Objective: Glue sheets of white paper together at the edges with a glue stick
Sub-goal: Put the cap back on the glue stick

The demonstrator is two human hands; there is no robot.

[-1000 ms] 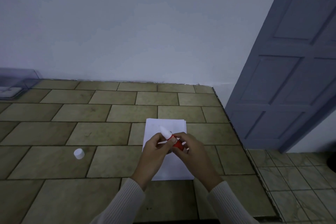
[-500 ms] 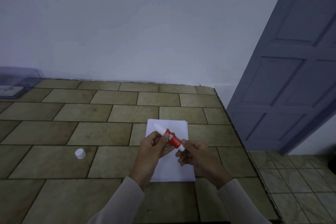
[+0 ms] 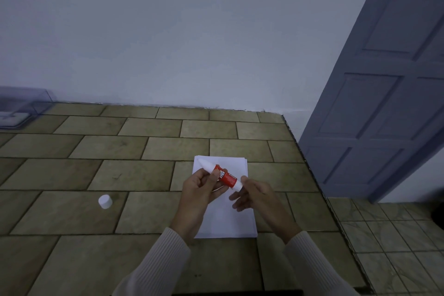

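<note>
**tilewatcher:** If that white glue is wound out as far as it looks, I'd bet it snaps or smears once it's pressed down. The glue stick (image 3: 224,175) is up in the air over the paper stack (image 3: 228,218), tilted, with the tip pointing away to the left. The left grip (image 3: 199,190) is wrapped around the red barrel.

**pasteguy:** Yeah. The right grip (image 3: 254,196) is palm-down with a fingertip at the white base end and the other fingers loose. Can't tell if it's pinching the knob or just touching it. The cap (image 3: 105,201) sits well off to the left on the table (image 3: 144,175), so it might roll away too.
</note>
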